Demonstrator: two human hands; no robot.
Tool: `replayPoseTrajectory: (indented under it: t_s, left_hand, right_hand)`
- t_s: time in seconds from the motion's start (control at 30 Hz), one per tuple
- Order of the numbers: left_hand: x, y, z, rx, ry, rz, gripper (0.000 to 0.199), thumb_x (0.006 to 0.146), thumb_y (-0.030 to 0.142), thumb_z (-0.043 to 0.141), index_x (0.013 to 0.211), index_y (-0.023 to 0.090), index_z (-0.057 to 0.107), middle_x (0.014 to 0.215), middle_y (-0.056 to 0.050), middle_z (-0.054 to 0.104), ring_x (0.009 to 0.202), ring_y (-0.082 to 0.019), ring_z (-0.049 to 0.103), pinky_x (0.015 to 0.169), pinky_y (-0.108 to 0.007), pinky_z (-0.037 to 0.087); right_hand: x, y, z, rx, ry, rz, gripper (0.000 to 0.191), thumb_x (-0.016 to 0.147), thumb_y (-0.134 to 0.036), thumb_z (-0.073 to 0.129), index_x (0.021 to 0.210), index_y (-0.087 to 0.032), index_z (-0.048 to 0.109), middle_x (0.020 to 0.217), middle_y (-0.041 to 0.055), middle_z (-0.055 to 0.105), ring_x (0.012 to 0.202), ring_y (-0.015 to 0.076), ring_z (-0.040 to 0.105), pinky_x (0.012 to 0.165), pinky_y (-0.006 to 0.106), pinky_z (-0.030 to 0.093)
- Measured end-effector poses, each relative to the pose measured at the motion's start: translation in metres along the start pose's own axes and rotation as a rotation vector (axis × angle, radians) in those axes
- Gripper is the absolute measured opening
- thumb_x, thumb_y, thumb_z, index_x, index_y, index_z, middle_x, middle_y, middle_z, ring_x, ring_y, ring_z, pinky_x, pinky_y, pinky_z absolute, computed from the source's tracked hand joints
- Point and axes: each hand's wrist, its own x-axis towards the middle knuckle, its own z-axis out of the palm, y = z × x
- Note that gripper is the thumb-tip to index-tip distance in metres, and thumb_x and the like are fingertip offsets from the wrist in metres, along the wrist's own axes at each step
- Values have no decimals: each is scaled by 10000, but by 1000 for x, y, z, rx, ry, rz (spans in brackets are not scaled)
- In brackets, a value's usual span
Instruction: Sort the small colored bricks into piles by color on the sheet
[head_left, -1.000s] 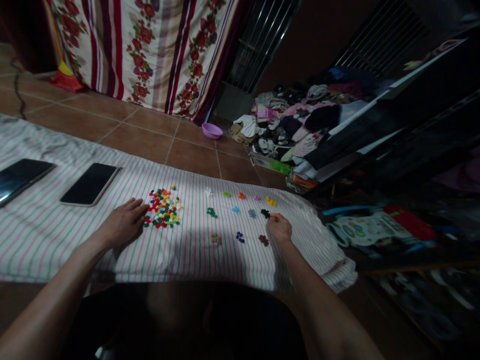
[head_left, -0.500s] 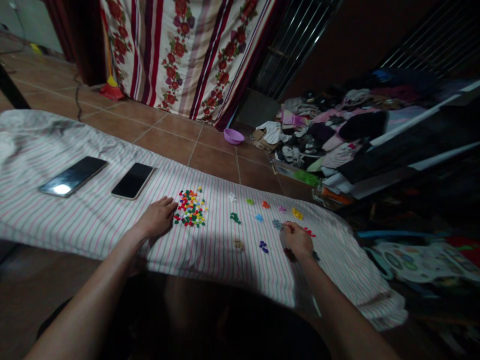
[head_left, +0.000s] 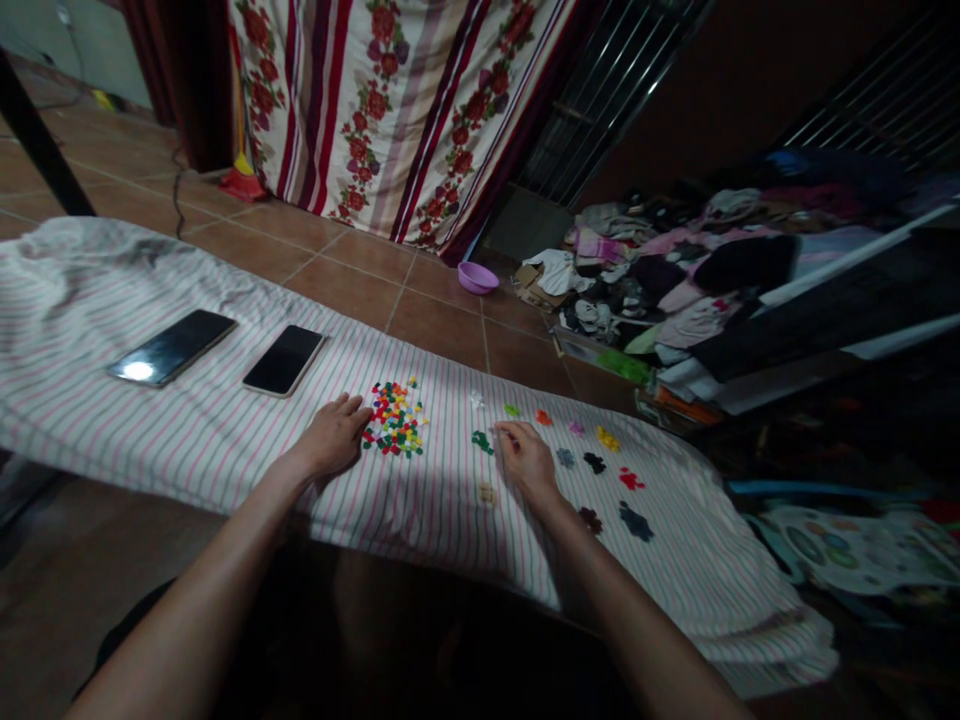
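Note:
My left hand lies on the striped cloth with its fingers spread, their tips at the left edge of a loose pile of small multicoloured beads. My right hand is over the cloth just right of a small dark green bead group; its fingers are loosely curved, a gap shows by the thumb, and I see nothing in them. Around it are single-colour groups: white beads, lime beads, orange beads, grey beads and tan beads. My right hand hides part of the sorted groups.
Two phones lie on the striped cloth at left. Farther right are black beads, yellow beads and red beads. A purple basin and heaped clothes are beyond.
My right hand has moved left from the grey beads to beside the dark green ones, uncovering black and dark groups at right. My left hand stays by the mixed pile. The view has shifted slightly.

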Motion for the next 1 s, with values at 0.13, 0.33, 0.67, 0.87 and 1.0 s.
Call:
replayPoseTrajectory:
  t_s: [0.13, 0.33, 0.67, 0.87, 1.0]
  left_hand:
    - [0, 2, 1, 10, -60, -18, 486, 894, 204, 356, 1356, 200, 506, 1471, -110, 447, 1394, -304, 352, 1129, -467, 322]
    - [-2, 6, -1, -35, -131, -47, 570, 864, 170, 354, 1427, 235, 420, 1541, -76, 363, 1444, -337, 250, 1131, -584, 276]
    - [-3, 10, -6, -76, -183, -29, 731, 756, 101, 406, 1471, 237, 335, 1560, -53, 329, 1467, -337, 180, 1152, -613, 207]
    - [-2, 9, -2, -69, -174, -13, 769, 724, 86, 431, 1465, 264, 331, 1556, -54, 339, 1466, -329, 187, 1142, -626, 220]
    - [-2, 10, -3, -67, -175, -17, 760, 739, 84, 419, 1474, 248, 316, 1559, -54, 334, 1465, -339, 184, 1146, -622, 213]
  right_hand:
    - [8, -27, 26, 115, -53, -184, 278, 834, -176, 441, 921, -193, 706, 946, 80, 689, 925, 202, 627, 879, 335, 482]
    - [23, -66, 57, 152, -133, -294, 295, 850, -126, 456, 977, -195, 713, 992, 81, 689, 960, 206, 602, 893, 349, 468]
    - [66, -119, 95, 98, -218, -297, 283, 901, -148, 487, 1045, -214, 721, 1061, 71, 687, 1017, 214, 557, 952, 353, 412]
    - [85, -143, 108, -8, -300, -322, 288, 907, -163, 490, 1035, -238, 737, 1002, 80, 665, 1006, 228, 508, 911, 352, 409]
    - [89, -151, 113, -50, -359, -356, 282, 892, -141, 506, 997, -240, 748, 1003, 71, 678, 1004, 226, 499, 880, 339, 408]
